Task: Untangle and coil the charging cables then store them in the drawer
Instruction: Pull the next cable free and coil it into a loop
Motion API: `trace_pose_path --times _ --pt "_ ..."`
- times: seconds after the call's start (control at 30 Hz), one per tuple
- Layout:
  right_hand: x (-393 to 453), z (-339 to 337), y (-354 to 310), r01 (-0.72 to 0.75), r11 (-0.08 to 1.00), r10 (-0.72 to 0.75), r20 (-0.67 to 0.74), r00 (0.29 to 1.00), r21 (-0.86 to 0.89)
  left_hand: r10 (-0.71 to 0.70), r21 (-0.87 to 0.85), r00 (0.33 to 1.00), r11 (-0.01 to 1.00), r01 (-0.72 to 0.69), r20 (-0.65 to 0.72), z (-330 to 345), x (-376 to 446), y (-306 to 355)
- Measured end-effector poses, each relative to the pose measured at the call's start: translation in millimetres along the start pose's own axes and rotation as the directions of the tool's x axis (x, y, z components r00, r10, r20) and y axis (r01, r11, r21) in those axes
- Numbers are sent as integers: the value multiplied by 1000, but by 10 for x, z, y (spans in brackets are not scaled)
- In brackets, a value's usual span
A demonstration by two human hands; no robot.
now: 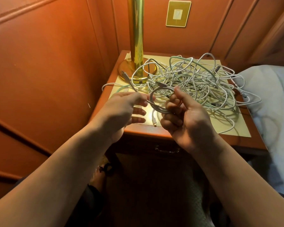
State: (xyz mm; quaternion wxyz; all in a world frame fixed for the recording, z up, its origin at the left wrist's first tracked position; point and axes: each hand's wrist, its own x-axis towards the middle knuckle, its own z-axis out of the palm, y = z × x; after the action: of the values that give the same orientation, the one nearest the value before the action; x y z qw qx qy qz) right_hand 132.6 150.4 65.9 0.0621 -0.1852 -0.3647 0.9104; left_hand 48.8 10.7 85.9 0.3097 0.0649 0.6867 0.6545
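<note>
Both hands were raised over the nightstand's (138, 128) front edge: the right hand (185, 119) curled around a small coil of white cable (154, 102), and the left hand (121, 108) pinched that cable's loose strand between thumb and fingertips. Below them sat the closed drawer (166, 150). Beyond, a tangled heap of cables (195, 81) lay on the tabletop, beside a brass lamp (135, 46). Farther back, 1 wall plate (178, 13).
</note>
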Motion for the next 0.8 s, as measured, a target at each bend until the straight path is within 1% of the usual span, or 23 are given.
trace_pose_path --times 0.07,0.13,0.2,0.27,0.33,0.43,0.53,0.63,0.67,0.73,0.8 --pt "8 15 -13 16 1000 -16 6 1000 15 -92 -128 996 987 93 10 -25 -11 -9" --pt "14 36 -12 17 1000 -18 25 1000 22 -182 -233 982 954 189 50 -50 -50 4" --pt "21 62 -7 7 1000 -8 48 999 16 -222 -288 972 928 235 77 -91 -79 13" --pt "34 83 4 -1 1000 0 70 998 15 -231 -318 971 918 238 63 -130 -89 -4" --pt "53 100 37 -9 1000 8 94 996 6 -207 -272 978 941 202 11 -163 -92 -34" --pt "92 134 120 -39 999 40 105 994 -14 -119 -110 991 988 111 -67 -228 -100 -79" --pt "135 196 179 -63 998 65 108 992 -24 -62 -27 993 998 60 -101 -305 -110 -101" --pt "182 249 227 -89 994 94 106 990 -59 -35 -88 998 996 30 -59 -399 -133 -122" --pt "195 260 257 -106 992 114 116 987 -72 -17 -78 999 997 14 -35 -433 -148 -135" --pt "187 316 328 -142 983 158 145 977 -113 20 -5 1000 1000 -20 -7 -483 -172 -176" --pt "169 377 413 -148 970 176 133 975 -193 38 15 999 999 -38 -6 -524 -178 -220"
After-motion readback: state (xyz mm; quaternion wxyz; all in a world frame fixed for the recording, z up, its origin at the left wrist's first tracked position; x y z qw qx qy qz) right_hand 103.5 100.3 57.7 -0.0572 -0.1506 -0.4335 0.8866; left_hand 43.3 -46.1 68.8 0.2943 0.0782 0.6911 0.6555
